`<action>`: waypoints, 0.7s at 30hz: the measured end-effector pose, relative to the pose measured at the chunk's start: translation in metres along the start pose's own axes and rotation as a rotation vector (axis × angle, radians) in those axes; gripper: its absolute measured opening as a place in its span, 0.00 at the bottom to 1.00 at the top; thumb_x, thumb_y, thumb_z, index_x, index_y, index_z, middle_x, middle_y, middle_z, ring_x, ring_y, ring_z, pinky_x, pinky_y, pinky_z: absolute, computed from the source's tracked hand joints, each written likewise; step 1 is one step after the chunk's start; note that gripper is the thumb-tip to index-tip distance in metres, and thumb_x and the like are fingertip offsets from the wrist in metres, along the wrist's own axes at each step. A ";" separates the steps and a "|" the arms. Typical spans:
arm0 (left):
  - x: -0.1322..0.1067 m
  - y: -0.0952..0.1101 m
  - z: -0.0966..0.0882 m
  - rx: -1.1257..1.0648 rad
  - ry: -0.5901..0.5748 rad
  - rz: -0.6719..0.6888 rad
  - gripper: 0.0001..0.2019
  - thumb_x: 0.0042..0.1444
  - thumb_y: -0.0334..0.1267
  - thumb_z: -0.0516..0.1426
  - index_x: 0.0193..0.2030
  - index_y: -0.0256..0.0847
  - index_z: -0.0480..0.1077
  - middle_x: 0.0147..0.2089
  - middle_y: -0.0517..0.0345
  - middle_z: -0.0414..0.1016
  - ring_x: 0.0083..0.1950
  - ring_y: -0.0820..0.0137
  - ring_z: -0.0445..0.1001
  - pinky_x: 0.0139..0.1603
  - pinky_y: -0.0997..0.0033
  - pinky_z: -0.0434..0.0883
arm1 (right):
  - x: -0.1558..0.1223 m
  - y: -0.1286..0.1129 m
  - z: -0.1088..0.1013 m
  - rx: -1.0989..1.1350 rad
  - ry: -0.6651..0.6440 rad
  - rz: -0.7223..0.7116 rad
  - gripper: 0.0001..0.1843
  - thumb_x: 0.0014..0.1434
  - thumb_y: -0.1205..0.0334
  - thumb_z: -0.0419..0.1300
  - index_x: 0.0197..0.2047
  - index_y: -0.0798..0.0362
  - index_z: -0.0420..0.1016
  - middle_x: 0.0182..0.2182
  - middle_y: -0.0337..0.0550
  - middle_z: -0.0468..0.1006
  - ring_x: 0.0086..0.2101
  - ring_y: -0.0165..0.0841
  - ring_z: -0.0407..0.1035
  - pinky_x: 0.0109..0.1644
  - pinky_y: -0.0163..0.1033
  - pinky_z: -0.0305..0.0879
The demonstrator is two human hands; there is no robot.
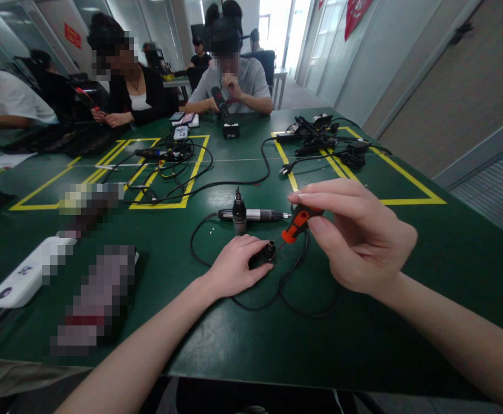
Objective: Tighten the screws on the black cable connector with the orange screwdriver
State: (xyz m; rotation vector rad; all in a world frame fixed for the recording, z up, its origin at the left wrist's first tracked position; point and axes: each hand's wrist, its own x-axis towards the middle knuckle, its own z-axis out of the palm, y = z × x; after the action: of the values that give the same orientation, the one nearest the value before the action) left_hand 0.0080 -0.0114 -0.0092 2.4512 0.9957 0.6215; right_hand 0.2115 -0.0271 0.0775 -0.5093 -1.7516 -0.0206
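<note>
My right hand (354, 236) pinches the black-and-orange handle of a screwdriver (299, 223) between thumb and fingertips. Its thin shaft slants down and left to a small black cylindrical part (270, 250) with a metal collar on top. My left hand (240, 261) rests on the table with thumb and fingers around that part; whether the screwdriver tip touches it, I cannot tell. Just beyond, a dark electric-screwdriver-like body (239, 214) stands upright with its metal tip up. Behind it lies a slim black-and-silver handpiece (255, 215) with a cord.
A black cable (285, 282) loops around my hands on the green table (389, 345). At left lie a white power strip (31, 273) and a blurred flat object (98, 293). Cable piles (315, 135) sit farther back by yellow tape. Several people sit across the table.
</note>
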 end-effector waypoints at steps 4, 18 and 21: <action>0.000 0.000 0.000 0.005 0.001 -0.007 0.08 0.63 0.40 0.65 0.45 0.39 0.76 0.44 0.53 0.80 0.46 0.62 0.76 0.51 0.61 0.72 | 0.001 0.000 -0.001 0.022 -0.019 0.014 0.18 0.63 0.72 0.63 0.51 0.43 0.84 0.42 0.44 0.88 0.42 0.42 0.82 0.45 0.52 0.81; 0.000 0.001 -0.001 0.006 0.010 0.005 0.08 0.62 0.39 0.66 0.44 0.38 0.76 0.43 0.53 0.80 0.45 0.62 0.76 0.49 0.61 0.71 | 0.000 -0.002 -0.001 0.068 -0.032 0.035 0.23 0.62 0.76 0.62 0.53 0.42 0.84 0.45 0.46 0.86 0.42 0.42 0.82 0.44 0.50 0.82; 0.000 0.002 -0.001 -0.002 0.008 0.004 0.07 0.62 0.38 0.66 0.43 0.38 0.76 0.42 0.53 0.80 0.44 0.62 0.75 0.49 0.62 0.71 | 0.001 -0.001 -0.001 0.049 -0.033 0.023 0.23 0.63 0.76 0.60 0.53 0.43 0.84 0.45 0.46 0.87 0.43 0.41 0.82 0.45 0.50 0.81</action>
State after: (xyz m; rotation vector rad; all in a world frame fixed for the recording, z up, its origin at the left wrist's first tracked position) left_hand 0.0086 -0.0119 -0.0074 2.4510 0.9935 0.6339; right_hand 0.2121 -0.0283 0.0786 -0.4965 -1.7741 0.0473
